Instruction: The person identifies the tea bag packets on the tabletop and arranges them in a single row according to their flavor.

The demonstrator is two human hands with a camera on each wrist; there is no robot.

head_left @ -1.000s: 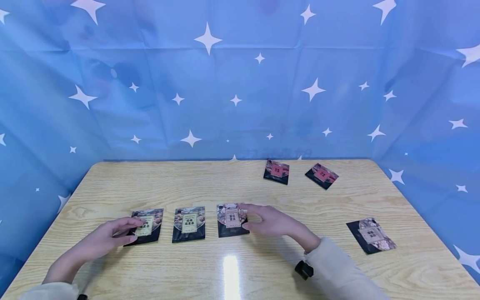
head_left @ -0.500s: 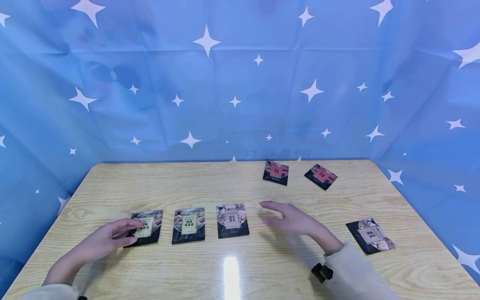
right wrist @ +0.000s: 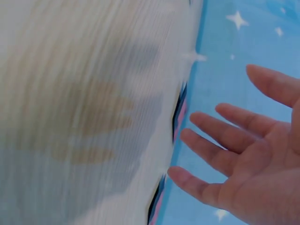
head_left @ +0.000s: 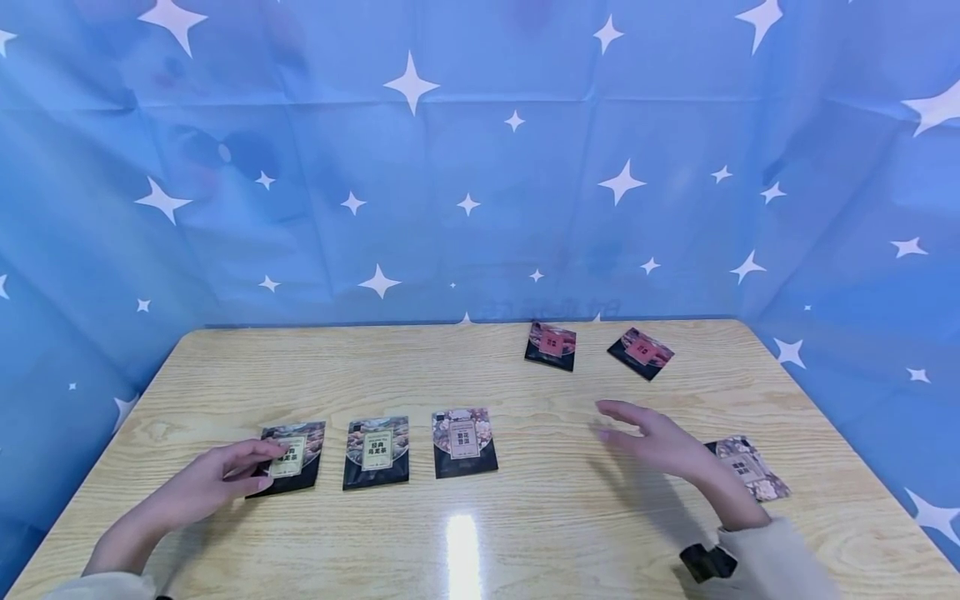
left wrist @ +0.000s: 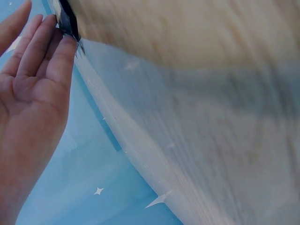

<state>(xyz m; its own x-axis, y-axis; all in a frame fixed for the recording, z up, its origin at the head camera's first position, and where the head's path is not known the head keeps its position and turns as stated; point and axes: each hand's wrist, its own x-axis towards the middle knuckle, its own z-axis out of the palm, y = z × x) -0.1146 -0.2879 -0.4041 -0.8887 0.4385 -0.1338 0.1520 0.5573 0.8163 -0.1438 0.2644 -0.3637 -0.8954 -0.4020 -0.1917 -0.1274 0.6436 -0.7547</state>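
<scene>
My left hand (head_left: 213, 479) touches the left end of a dark tea sachet (head_left: 300, 477) with a green label, its fingers relaxed over the edge. In the left wrist view, the fingertips meet the dark sachet (left wrist: 68, 21). To its right lie a second green-labelled tea sachet (head_left: 376, 475) and a pink-labelled tea sachet (head_left: 465, 463), roughly in a row. My right hand (head_left: 663, 443) hovers over the table with spread fingers and holds nothing. Behind its wrist, partly covered, lies another pink-labelled tea sachet (head_left: 757, 477), turned at an angle.
Two red-labelled tea sachets, one (head_left: 551, 347) near the back edge and one (head_left: 641, 353) tilted to its right, lie on the wooden table (head_left: 360, 367). A blue star-patterned cloth (head_left: 450, 150) hangs behind and around the table.
My right hand has left the pink-labelled sachet at the right end of the row and moved right, now partly covering the far-right sachet. The left hand has stayed in place.
</scene>
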